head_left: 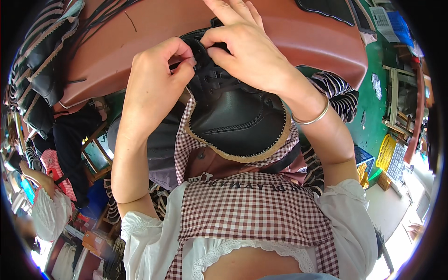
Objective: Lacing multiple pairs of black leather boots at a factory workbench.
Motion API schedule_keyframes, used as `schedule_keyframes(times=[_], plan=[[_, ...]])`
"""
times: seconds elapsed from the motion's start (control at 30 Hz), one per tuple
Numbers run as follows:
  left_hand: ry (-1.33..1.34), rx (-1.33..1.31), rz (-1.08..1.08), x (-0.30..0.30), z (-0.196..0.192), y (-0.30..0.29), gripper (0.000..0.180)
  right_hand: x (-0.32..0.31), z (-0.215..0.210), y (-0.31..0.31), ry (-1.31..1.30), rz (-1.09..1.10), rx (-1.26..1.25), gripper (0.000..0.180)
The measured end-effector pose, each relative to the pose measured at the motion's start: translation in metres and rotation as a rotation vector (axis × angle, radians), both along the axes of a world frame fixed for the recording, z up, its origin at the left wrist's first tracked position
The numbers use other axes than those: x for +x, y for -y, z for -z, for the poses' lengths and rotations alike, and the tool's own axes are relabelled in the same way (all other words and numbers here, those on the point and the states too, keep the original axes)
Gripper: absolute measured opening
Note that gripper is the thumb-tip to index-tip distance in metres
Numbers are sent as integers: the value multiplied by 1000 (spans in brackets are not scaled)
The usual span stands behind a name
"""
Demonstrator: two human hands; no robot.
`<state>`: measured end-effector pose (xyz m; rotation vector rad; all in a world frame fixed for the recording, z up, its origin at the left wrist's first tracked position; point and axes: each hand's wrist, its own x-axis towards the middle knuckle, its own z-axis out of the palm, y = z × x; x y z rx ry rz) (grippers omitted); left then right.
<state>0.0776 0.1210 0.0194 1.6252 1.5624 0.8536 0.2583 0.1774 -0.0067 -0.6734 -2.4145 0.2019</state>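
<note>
1. The rounded black leather shoe upper with a zigzag-stitched tan edge (233, 123) rests over the person's lap, near the brown padded table (322, 46), its toe pointing toward the body.
2. The left hand (151, 77) pinches thumb and forefinger together at the left side of the shoe's opening, apparently on the thin black lace (213, 80), though its exact hold is too small to confirm.
3. The right hand (252, 53) curls thumb and forefinger at the far right of the opening, its other fingers extended; whether it grips anything, one cannot tell.
4. Done, as far as shows: the lace already crosses the front in rows nearest the toe, and the edge stitching runs around the toe.
5. Left, by judgement: the lacing at the far end, where both hands work, looks unfinished; no tied bow shows, but the fingers hide part of it.
6. No outsole shows along the toe edge. More black leather uppers with tan edges (44, 65) are stacked at the left, and loose black cords (100, 21) lie on the table's far left.
</note>
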Motion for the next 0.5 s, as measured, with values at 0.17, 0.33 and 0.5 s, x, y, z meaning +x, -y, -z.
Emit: schedule_keyframes(times=[0.17,0.33,0.5], plan=[[-52,-65,-14,-1,-4,-3,7,-6,-32,-7,191,29,-574,13],[-102,-47,-28,5,-6,-6,6,-5,-5,-2,25,40,47,11],[-54,-45,-31,10,-6,-8,6,-2,1,0,72,141,211,6]])
